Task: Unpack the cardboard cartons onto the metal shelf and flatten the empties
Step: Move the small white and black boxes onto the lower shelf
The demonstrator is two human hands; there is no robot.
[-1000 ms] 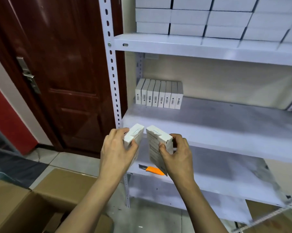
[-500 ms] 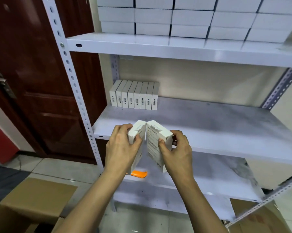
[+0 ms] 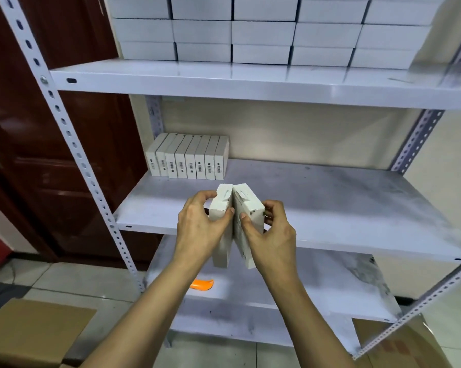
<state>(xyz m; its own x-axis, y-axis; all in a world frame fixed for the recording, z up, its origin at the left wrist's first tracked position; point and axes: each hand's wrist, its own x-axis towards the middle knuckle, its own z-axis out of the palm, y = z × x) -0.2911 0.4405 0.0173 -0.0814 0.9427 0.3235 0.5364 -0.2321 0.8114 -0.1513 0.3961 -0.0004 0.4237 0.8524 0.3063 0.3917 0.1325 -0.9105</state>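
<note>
Boxes first: two slim white ones, one in each hand, pressed side by side with their long axes running top to bottom and tilted a little away from the person. The left grip (image 3: pixel 197 229) is curled round the left box (image 3: pixel 220 205), thumb on its near face; the right grip (image 3: pixel 273 241) clasps the right box (image 3: pixel 248 207) the same way. The pair hangs over the near edge of the middle shelf (image 3: pixel 343 205), not yet resting on it.

What matters for the coming move is the row of boxes (image 3: pixel 189 158) standing on edge at the far left of that shelf, barcode ends facing near. Its open right end lies straight beyond the hands and slightly left, so I'd judge the pair goes in there, with the left hand a touch closer.

A second ago the two boxes were held apart with a gap between them, lower down by the shelf below; since then they have closed together and come up to shelf height. An orange knife (image 3: pixel 201 285) lies on the lower shelf, a carton (image 3: pixel 30 330) on the floor at near left
</note>
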